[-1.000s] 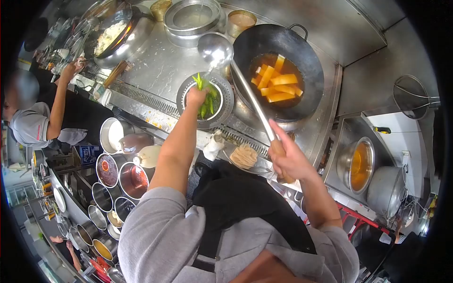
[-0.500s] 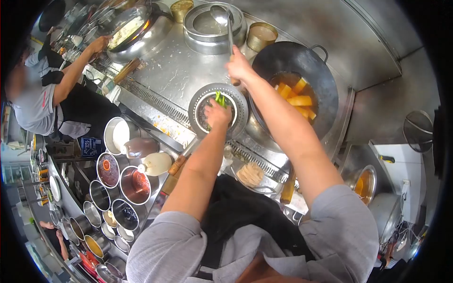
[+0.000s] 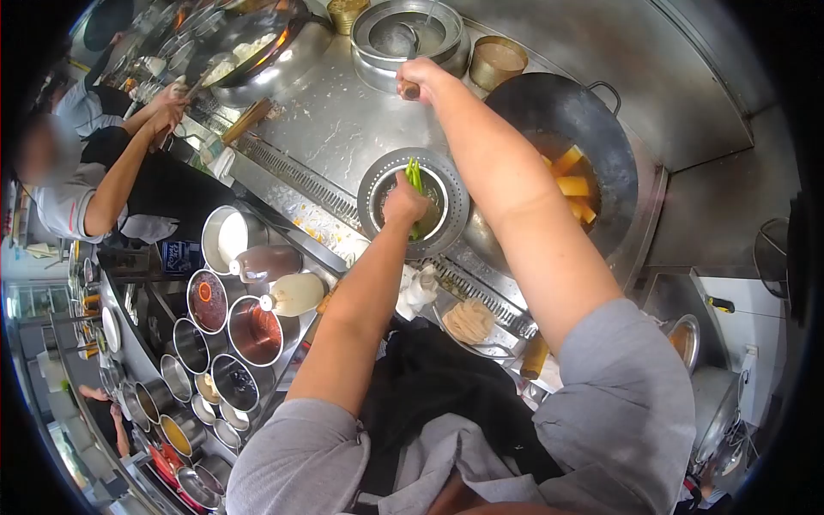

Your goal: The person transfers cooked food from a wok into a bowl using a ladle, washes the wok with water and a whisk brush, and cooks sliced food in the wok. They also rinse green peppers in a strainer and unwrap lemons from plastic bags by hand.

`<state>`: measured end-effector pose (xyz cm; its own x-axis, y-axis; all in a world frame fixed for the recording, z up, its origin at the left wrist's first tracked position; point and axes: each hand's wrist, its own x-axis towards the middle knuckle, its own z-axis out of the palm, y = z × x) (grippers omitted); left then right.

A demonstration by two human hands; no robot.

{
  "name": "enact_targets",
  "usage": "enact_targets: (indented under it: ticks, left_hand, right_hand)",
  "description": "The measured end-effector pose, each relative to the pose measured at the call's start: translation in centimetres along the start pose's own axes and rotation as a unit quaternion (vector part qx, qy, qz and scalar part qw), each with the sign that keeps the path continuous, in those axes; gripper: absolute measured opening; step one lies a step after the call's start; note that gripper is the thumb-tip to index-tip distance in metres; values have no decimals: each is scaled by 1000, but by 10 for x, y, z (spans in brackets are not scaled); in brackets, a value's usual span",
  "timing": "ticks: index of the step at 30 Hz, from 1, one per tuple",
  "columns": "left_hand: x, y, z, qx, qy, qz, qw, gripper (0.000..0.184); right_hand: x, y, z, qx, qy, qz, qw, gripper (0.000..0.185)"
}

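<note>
My left hand [image 3: 405, 202] is closed on green chillies [image 3: 415, 177] inside a round metal strainer [image 3: 374, 175] with a perforated rim. Higher up, my right hand [image 3: 417, 79] grips the wooden handle of a metal ladle [image 3: 395, 39]. The ladle's bowl is in the round pot [image 3: 367, 65] at the back. Right of the strainer, a black wok [image 3: 536, 101] holds brown liquid and yellow-orange blocks [image 3: 573, 185], partly hidden by my right forearm.
A can [image 3: 498, 57] stands between pot and wok. Sauce pots [image 3: 255, 330] and two bottles [image 3: 296, 294] are at left. Pale strips [image 3: 469, 321] lie near my apron. A co-worker [image 3: 112, 184] works at another wok [image 3: 300, 56] at upper left.
My right hand has swung the ladle from beside the wok up to the back pot. My left hand stays at the strainer with the chillies. The co-worker's hands have come together.
</note>
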<state>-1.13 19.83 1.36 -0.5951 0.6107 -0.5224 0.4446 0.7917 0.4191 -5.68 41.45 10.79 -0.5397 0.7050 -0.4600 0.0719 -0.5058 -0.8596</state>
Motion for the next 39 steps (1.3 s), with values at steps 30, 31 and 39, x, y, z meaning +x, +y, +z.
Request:
enact_targets:
  ticks: [30,31,39]
  left_hand:
    - [-21,-48,-56,-2,77,-73,994,66]
    - [-28,-40,-62,0,76,-72,995,66]
    - [-49,-27,-64,230,252,263,902,50]
  right_hand:
    - [-150,-14,-34,514,-222,27,828,6]
    - [-153,-12,-35,521,-233,52,819,7]
    - [-179,-8,-34,495,-251,31,831,11]
